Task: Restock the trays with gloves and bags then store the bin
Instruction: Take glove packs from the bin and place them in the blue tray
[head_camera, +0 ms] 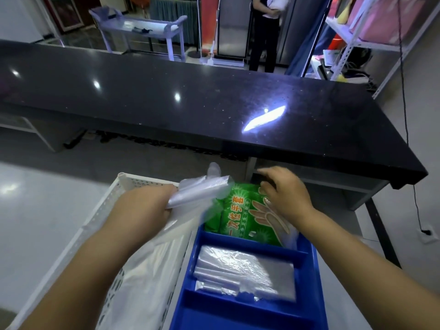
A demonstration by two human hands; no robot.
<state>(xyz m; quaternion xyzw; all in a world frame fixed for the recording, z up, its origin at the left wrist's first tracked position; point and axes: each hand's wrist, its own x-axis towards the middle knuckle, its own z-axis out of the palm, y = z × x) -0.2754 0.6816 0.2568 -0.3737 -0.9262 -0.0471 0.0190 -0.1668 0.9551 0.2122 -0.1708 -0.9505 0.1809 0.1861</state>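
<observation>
A blue divided tray (309,263) lies in front of me. Its far compartment holds a green pack of disposable gloves (234,214); the middle one holds folded clear plastic bags (245,270); the near one looks bare. My right hand (283,191) rests on the green pack's far right corner, fingers curled on its edge. My left hand (147,203) is closed around a bunch of clear plastic gloves (202,189), held above the white perforated bin (104,210). The bin at the left holds more clear plastic (147,270).
A long black glossy counter (190,96) runs across just beyond the tray, with a shelf under its right end. A person (266,32) stands behind it. A white cart (142,27) and metal shelving (357,44) stand farther back. A black cable (409,139) hangs at right.
</observation>
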